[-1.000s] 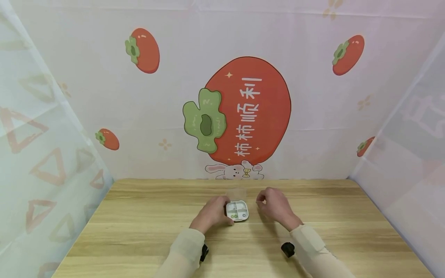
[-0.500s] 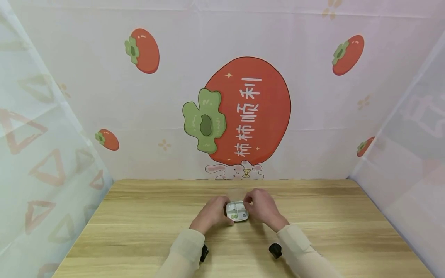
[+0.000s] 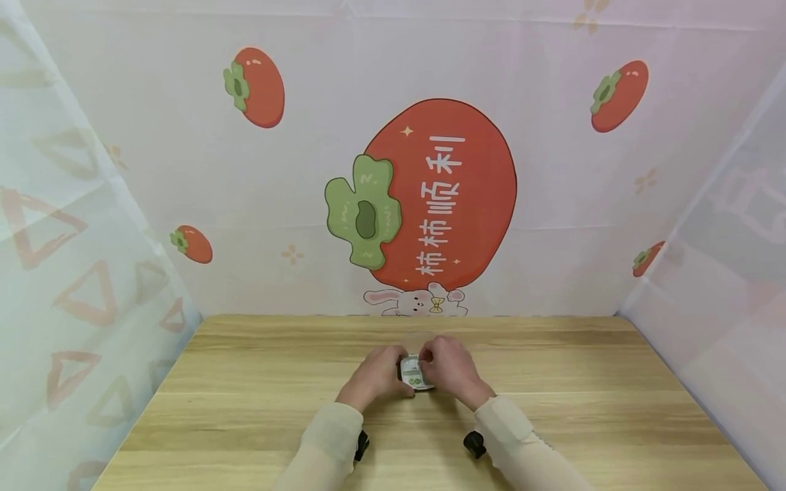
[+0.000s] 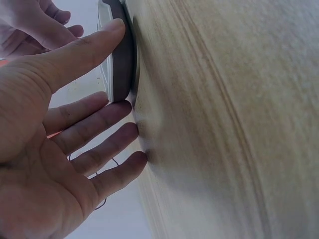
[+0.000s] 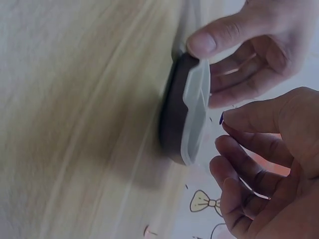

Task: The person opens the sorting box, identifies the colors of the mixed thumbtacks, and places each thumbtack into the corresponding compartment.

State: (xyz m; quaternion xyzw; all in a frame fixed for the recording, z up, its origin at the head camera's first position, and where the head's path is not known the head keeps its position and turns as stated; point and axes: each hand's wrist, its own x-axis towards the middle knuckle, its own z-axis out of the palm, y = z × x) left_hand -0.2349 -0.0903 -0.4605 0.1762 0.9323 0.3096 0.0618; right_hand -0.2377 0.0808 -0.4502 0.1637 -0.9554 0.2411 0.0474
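Note:
A small pill box [image 3: 412,373] with a white divided tray and dark base lies on the table. Its clear lid [image 3: 413,337] is folded back toward the wall. Small green round pieces [image 3: 414,381] sit in its near left compartment. My left hand [image 3: 374,375] holds the box from the left, thumb at the near side and fingers at the far side. Over the box's right half is my right hand [image 3: 449,368], hiding the compartments there. Between its thumb and index finger it pinches a tiny dark blue piece [image 5: 222,118], just above the tray.
The wood-grain table [image 3: 258,395] reaches to a back wall cloth [image 3: 295,170] printed with persimmons and a rabbit. Pale cloth side walls stand left and right. A black wrist camera [image 3: 475,444] hangs under my right forearm, another [image 3: 361,445] by the left.
My right hand has moved left from beside the pill box to over its right half. The left hand stays on the box.

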